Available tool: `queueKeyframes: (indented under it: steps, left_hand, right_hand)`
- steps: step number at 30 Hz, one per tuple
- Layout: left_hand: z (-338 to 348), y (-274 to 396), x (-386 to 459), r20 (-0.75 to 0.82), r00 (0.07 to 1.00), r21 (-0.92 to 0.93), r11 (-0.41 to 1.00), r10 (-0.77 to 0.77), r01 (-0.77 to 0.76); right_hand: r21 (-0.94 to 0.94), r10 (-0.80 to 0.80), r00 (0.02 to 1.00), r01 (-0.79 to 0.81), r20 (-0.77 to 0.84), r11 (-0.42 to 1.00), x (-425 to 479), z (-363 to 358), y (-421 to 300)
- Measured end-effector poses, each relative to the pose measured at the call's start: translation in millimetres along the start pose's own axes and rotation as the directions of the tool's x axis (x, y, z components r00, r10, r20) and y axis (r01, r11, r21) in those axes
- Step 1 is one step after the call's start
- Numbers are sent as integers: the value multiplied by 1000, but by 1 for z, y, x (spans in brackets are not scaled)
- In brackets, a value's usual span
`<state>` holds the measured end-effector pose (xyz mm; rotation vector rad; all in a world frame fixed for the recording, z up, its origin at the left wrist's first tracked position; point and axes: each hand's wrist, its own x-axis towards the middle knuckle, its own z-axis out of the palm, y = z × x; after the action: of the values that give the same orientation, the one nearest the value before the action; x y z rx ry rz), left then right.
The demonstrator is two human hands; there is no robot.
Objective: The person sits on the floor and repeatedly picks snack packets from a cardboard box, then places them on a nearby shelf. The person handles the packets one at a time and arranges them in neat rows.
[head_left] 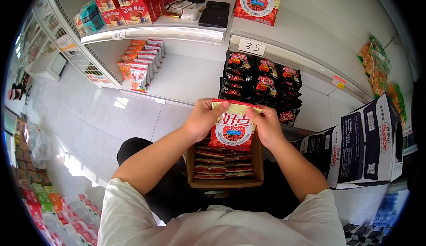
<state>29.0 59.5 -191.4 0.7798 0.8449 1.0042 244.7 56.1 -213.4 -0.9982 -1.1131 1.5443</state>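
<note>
A red and cream snack packet is held up by its top corners between my two hands, its printed front facing me. My left hand pinches the left corner, thumb on the front. On the right corner, my right hand grips in the same way. Below the packet, an open cardboard box sits between my legs, with rows of similar packets standing on edge inside. The held packet covers the far part of the box. Packets of the same design stand upright on the upper shelf.
Black noodle packets are stacked on the lower shelf ahead. Small snack bags stand further left, below red boxes. A black phone-like device and glasses lie on the upper shelf. Large drink cartons stand at my right.
</note>
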Motion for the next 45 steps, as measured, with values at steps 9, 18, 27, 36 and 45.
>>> queueKeyframes:
  steps: [9,18,27,36,45]
  left_hand:
    - [7,11,5,-112,989,67,994,94,-87]
    - [14,-6,0,54,999,153,988,-2,-7]
    - [13,-6,-6,112,984,200,973,-138,114]
    - [9,2,-3,-42,999,-39,999,-12,11]
    - [17,15,-9,1,999,87,995,47,-47]
  right_hand:
    - [38,-16,999,15,42,999,9,-29,-7]
    - [169,-13,994,32,-108,985,12,-26,-15]
    - [280,-2,995,28,-96,960,14,-30,-31]
    - [50,193,961,-207,197,977,-2,-16,-28]
    - [17,146,961,-154,235,988,0,-20,-36]
